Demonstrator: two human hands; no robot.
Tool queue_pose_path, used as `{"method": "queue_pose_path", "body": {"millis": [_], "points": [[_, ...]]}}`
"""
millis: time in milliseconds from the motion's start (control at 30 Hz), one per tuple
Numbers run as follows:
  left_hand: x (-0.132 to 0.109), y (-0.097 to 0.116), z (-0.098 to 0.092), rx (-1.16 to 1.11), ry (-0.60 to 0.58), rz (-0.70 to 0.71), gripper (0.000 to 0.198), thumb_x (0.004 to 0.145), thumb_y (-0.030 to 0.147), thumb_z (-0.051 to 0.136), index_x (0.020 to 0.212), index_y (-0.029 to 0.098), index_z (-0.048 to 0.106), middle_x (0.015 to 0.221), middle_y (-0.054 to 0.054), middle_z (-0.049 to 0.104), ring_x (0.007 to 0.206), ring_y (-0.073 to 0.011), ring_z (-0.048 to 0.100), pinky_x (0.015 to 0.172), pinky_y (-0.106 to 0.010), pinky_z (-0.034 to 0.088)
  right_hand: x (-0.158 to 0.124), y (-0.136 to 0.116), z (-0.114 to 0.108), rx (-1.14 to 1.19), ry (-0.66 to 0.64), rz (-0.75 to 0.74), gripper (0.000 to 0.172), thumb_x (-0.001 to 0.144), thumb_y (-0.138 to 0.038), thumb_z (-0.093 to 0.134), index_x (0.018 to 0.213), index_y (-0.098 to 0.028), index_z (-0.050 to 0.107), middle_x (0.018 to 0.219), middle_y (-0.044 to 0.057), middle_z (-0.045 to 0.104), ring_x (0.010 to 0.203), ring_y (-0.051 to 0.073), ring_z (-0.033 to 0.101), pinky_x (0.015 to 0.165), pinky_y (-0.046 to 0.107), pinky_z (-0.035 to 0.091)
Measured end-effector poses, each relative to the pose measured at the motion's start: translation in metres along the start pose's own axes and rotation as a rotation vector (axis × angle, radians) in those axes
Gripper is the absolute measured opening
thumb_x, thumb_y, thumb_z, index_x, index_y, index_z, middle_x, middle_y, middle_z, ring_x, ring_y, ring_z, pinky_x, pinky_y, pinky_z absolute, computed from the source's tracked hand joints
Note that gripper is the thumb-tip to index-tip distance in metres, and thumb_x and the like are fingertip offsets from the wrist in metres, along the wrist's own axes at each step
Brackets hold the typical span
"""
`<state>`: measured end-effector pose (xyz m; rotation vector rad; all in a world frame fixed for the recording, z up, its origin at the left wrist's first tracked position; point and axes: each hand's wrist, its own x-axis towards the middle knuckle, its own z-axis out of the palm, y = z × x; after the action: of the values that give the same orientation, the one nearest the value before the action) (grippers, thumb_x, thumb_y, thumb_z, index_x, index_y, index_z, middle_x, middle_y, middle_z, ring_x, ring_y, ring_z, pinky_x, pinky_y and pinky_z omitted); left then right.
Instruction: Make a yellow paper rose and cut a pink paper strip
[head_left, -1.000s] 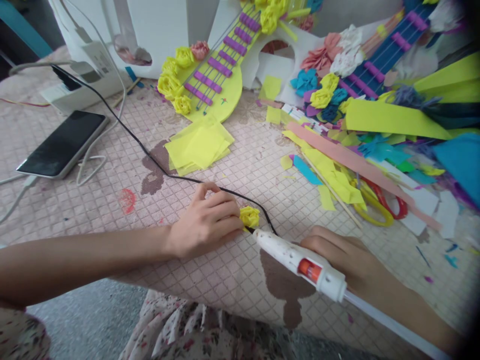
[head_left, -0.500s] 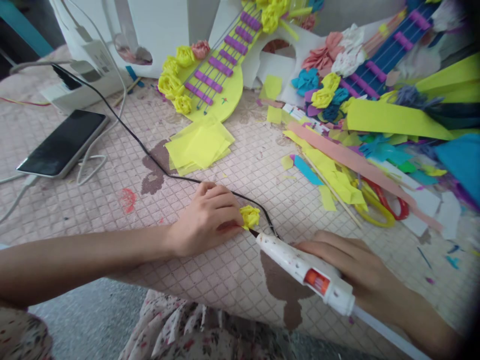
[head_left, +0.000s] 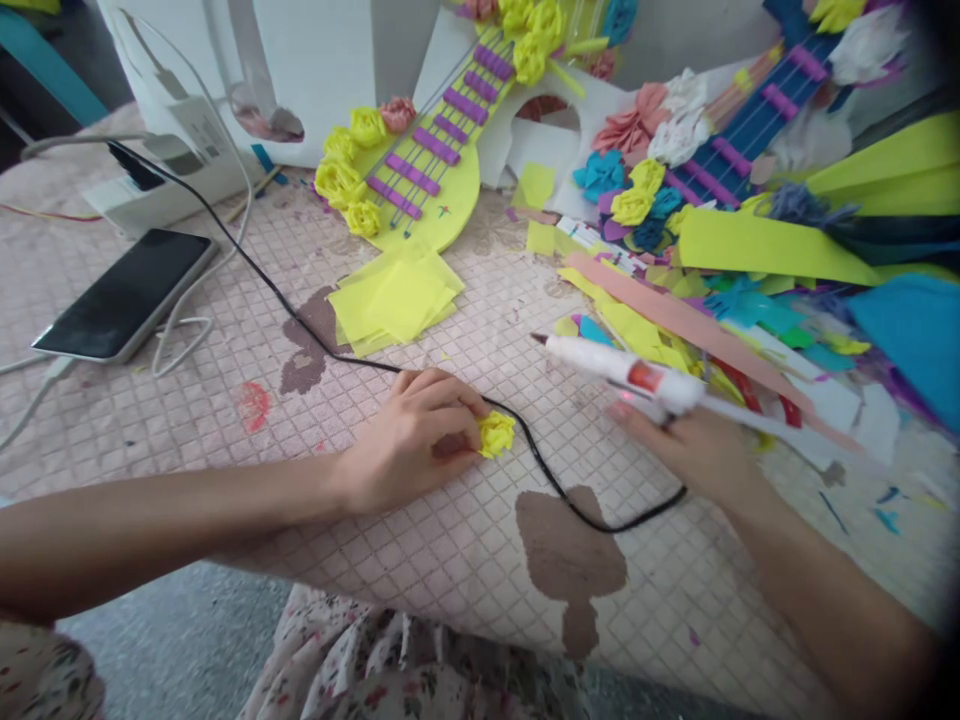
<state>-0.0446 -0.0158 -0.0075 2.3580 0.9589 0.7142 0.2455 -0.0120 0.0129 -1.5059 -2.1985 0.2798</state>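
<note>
Between the thumb and fingers of my left hand [head_left: 420,435] is a small crumpled yellow paper flower [head_left: 496,434], low over the quilted cloth. My right hand [head_left: 694,445] grips a white glue gun [head_left: 622,370] by its handle. The gun's dark nozzle points left, above the cloth and apart from the flower. A white stick runs out of its back end. Its black cord [head_left: 600,525] loops across the cloth and passes beside my left hand. Beyond my left hand lie thin yellow paper squares [head_left: 397,298].
A yellow paper guitar [head_left: 450,200] with purple strips leans at the back. On the right are a blue paper guitar [head_left: 750,130], paper scraps [head_left: 675,300] and red-handled scissors [head_left: 787,408]. A phone [head_left: 124,292] and a power strip [head_left: 142,195] lie at the left.
My right hand has lifted the glue gun up and away to the right, so its nozzle has left the yellow flower. The cord now loops lower. My left hand has barely moved.
</note>
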Motion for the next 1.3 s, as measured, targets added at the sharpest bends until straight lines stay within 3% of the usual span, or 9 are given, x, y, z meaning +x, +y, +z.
{"method": "queue_pose_path", "body": {"millis": [167,300,633,833,867,933,1000,1067,1300], "points": [[0.001,0.001,0.000,-0.008,0.009,-0.004,0.008,0.078,0.017,0.066,0.074,0.019,0.060,0.101,-0.001,0.064,0.097,-0.0179,0.054,0.087,-0.035,0.036,0.055,0.013,0.029,0.011,0.188,0.018,0.030,0.085,-0.046,0.052,0.086,-0.018,0.061,0.076,0.006,0.064,0.073,0.023,0.060,0.070,0.039,0.047],[0.001,0.001,-0.001,0.003,0.011,-0.003,0.007,0.078,0.017,0.065,0.073,0.018,0.060,0.101,-0.001,0.064,0.096,-0.0176,0.054,0.086,-0.035,0.036,0.076,0.020,0.045,0.009,0.168,0.017,0.030,0.083,-0.045,0.054,0.096,-0.018,0.061,0.083,0.008,0.065,0.079,0.025,0.061,0.072,0.040,0.048],[0.000,-0.001,0.002,-0.019,0.024,-0.007,0.007,0.076,0.015,0.066,0.073,0.019,0.060,0.101,-0.001,0.064,0.098,-0.0177,0.054,0.087,-0.035,0.034,0.057,0.025,0.039,0.135,0.177,-0.005,0.043,0.083,-0.040,0.055,0.121,-0.021,0.047,0.110,0.011,0.059,0.097,0.025,0.058,0.076,0.042,0.051],[0.001,0.001,0.001,-0.011,0.021,0.003,0.007,0.077,0.016,0.065,0.073,0.018,0.060,0.099,-0.001,0.065,0.095,-0.0174,0.053,0.085,-0.035,0.034,0.025,-0.006,0.035,0.104,0.609,-0.003,0.022,0.083,-0.028,0.055,0.103,-0.020,0.051,0.089,0.006,0.052,0.081,0.020,0.054,0.072,0.040,0.048],[0.001,0.001,0.001,-0.011,0.020,0.005,0.007,0.077,0.016,0.065,0.073,0.018,0.060,0.099,-0.001,0.065,0.095,-0.0174,0.054,0.085,-0.035,0.034,0.017,-0.018,0.035,0.136,0.564,-0.040,0.020,0.082,-0.025,0.056,0.101,-0.021,0.051,0.087,0.004,0.052,0.080,0.020,0.053,0.072,0.039,0.048],[0.001,0.002,0.000,-0.008,0.019,0.005,0.007,0.077,0.016,0.066,0.073,0.018,0.061,0.099,-0.001,0.065,0.095,-0.0175,0.054,0.084,-0.034,0.035,0.004,-0.041,0.035,0.220,0.332,-0.107,0.024,0.080,-0.023,0.057,0.103,-0.022,0.050,0.090,0.005,0.053,0.082,0.020,0.053,0.071,0.037,0.047],[0.001,0.002,0.001,0.000,0.029,0.006,0.006,0.077,0.017,0.066,0.074,0.018,0.062,0.099,-0.001,0.065,0.094,-0.0175,0.054,0.083,-0.034,0.035,-0.005,-0.062,0.038,0.282,0.085,-0.127,0.037,0.077,-0.024,0.060,0.111,-0.021,0.046,0.103,0.007,0.054,0.090,0.021,0.053,0.075,0.038,0.047],[0.001,0.002,0.001,0.009,0.038,0.009,0.005,0.078,0.018,0.066,0.075,0.019,0.062,0.099,-0.001,0.065,0.093,-0.0171,0.054,0.083,-0.033,0.035,-0.009,-0.074,0.043,0.319,-0.064,-0.112,0.045,0.076,-0.023,0.061,0.117,-0.020,0.043,0.113,0.009,0.052,0.098,0.022,0.052,0.077,0.038,0.047],[0.001,0.001,0.003,0.024,0.030,0.003,0.010,0.082,0.026,0.064,0.075,0.019,0.062,0.098,0.000,0.064,0.093,-0.0166,0.052,0.085,-0.034,0.034,-0.007,-0.076,0.056,0.335,-0.112,-0.065,0.051,0.075,-0.018,0.061,0.121,-0.022,0.041,0.117,0.009,0.052,0.107,0.023,0.051,0.083,0.039,0.046]]}}
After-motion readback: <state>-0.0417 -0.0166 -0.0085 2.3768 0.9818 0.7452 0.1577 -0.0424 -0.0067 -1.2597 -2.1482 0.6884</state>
